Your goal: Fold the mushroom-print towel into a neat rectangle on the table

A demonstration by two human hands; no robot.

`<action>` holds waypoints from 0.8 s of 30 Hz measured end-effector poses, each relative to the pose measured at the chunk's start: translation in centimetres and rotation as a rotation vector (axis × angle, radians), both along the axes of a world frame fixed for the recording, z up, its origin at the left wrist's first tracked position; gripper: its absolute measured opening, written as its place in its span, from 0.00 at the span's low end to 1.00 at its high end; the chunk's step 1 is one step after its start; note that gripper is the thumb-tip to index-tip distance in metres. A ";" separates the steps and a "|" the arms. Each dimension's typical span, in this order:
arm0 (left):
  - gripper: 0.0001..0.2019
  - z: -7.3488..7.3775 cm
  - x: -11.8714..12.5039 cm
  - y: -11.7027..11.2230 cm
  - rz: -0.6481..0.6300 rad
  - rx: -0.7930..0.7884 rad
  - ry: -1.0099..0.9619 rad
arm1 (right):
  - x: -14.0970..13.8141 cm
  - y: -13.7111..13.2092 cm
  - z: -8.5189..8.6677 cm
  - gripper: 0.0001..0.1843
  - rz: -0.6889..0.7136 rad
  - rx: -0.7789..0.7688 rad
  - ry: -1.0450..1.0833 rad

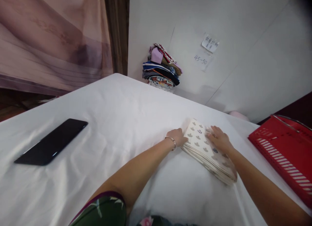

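A thick folded cream cloth [198, 143] with small grey and dark printed figures lies on the white-covered surface in front of me. My left hand [177, 137], with a bracelet at the wrist, is closed at the cloth's left edge, its thumb against the side of the layers. Some of its fingertips are hidden by the cloth. Across the top, toward the right side, my right hand [219, 139] rests with its fingers stretched out flat.
A black phone-like slab [52, 141] lies on the white sheet [109, 122] at left. A red basket [285, 151] stands at the right edge. Beyond the far edge is a stack of folded clothes [162, 68] against the wall. A pink curtain [53, 37] hangs at left.
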State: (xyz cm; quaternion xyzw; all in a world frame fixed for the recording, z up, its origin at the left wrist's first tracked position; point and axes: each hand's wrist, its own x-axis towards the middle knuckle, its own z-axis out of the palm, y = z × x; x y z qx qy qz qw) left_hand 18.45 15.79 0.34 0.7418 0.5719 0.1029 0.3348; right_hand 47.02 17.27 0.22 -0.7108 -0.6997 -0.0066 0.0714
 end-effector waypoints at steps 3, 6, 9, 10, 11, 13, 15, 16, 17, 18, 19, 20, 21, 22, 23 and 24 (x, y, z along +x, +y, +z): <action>0.26 -0.1 0.5 -0.5 0.024 0.056 -0.035 | 4.2 -3.3 0.6 0.34 -0.255 0.003 0.132; 0.29 -0.1 1.0 -0.8 0.024 0.024 -0.068 | 6.1 -6.7 0.6 0.40 -0.499 -0.095 0.529; 0.28 -0.2 1.2 -0.9 0.057 -0.010 -0.070 | 5.4 -9.1 0.4 0.43 -0.575 -0.162 0.782; 0.29 -0.3 1.3 -0.9 0.074 -0.016 -0.070 | 4.9 -9.6 0.5 0.44 -0.590 -0.161 0.807; 0.29 -0.4 1.3 -0.8 0.088 -0.020 -0.075 | 4.4 -9.9 0.5 0.44 -0.603 -0.157 0.819; 0.31 -0.8 1.3 -0.5 0.104 -0.023 -0.105 | 3.5 -10.3 0.9 0.45 -0.618 -0.170 0.844; 0.33 -1.0 1.1 0.1 0.113 -0.039 -0.153 | 2.8 -10.5 1.4 0.47 -0.609 -0.210 0.883; 0.34 -0.8 0.8 0.6 0.121 -0.051 -0.173 | 2.3 -10.8 1.7 0.47 -0.586 -0.235 0.915; 0.34 -0.5 0.4 1.3 0.138 -0.059 -0.191 | 1.7 -11.1 2.0 0.47 -0.550 -0.259 0.957; 0.34 -0.1 -0.3 2.1 0.159 -0.066 -0.206 | 0.9 -11.7 2.2 0.47 -0.502 -0.277 1.004; 0.33 0.6 -1.1 3.0 0.165 -0.056 -0.204 | -0.1 -12.4 2.3 0.48 -0.443 -0.294 1.060; 0.32 1.3 -2.1 4.0 0.166 -0.035 -0.193 | -1.3 -13.2 2.4 0.48 -0.378 -0.312 1.120; 0.31 2.1 -3.4 5.0 0.186 -0.013 -0.176 | -2.7 -14.2 2.4 0.48 -0.306 -0.349 1.167; 0.29 2.8 -4.8 6.0 0.235 0.019 -0.166 | -4.1 -15.2 2.3 0.48 -0.227 -0.394 1.199; 0.27 3.5 -6.3 6.8 0.288 0.049 -0.161 | -5.5 -16.2 2.2 0.47 -0.127 -0.466 1.226; 0.25 3.9 -7.9 7.4 0.341 0.062 -0.165 | -6.8 -17.1 2.1 0.46 -0.024 -0.519 1.234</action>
